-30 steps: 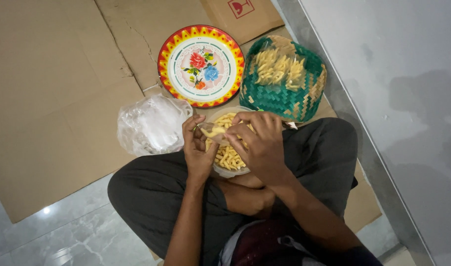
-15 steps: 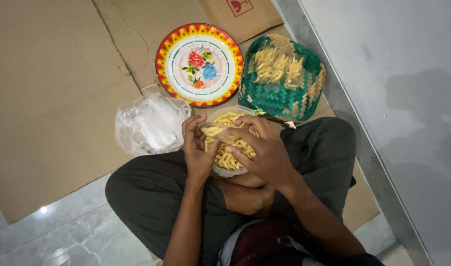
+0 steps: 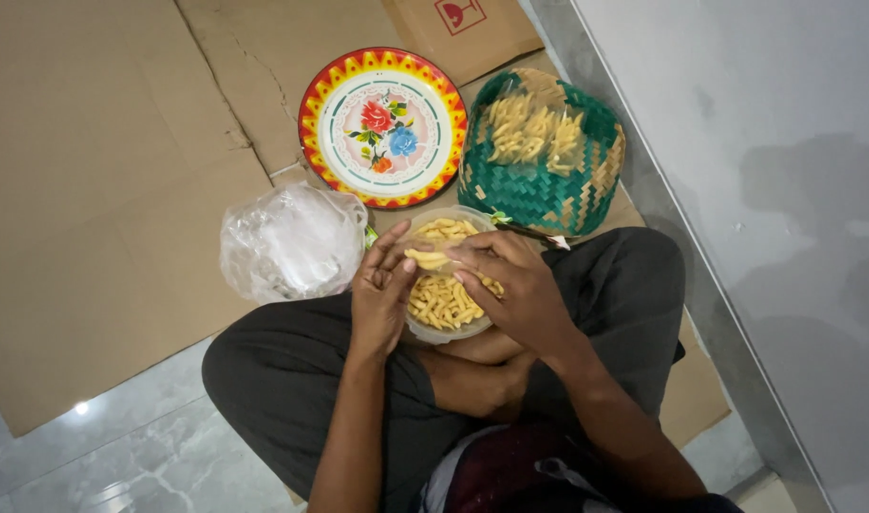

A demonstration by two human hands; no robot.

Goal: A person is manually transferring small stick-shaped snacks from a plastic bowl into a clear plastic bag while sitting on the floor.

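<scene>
A clear plastic bowl point(image 3: 433, 331) of short yellow snack sticks point(image 3: 441, 302) rests in my lap. Over it I hold a small clear bag point(image 3: 429, 257) with a few sticks inside. My left hand point(image 3: 379, 294) has its fingers stretched out along the bag's left end, with the thumb under it. My right hand point(image 3: 516, 290) pinches the bag's right end with thumb and fingertips.
I sit cross-legged on flattened cardboard point(image 3: 102, 161). Ahead lie a flowered round tray point(image 3: 384, 125) with a red and yellow rim, a green woven basket point(image 3: 544, 190) holding bagged sticks, and a bundle of clear plastic bags point(image 3: 292, 239). A grey wall point(image 3: 757, 142) runs along the right.
My left fingers have straightened from a curl. The right hand has slid slightly right and down. More of the bowl's sticks show below the small bag.
</scene>
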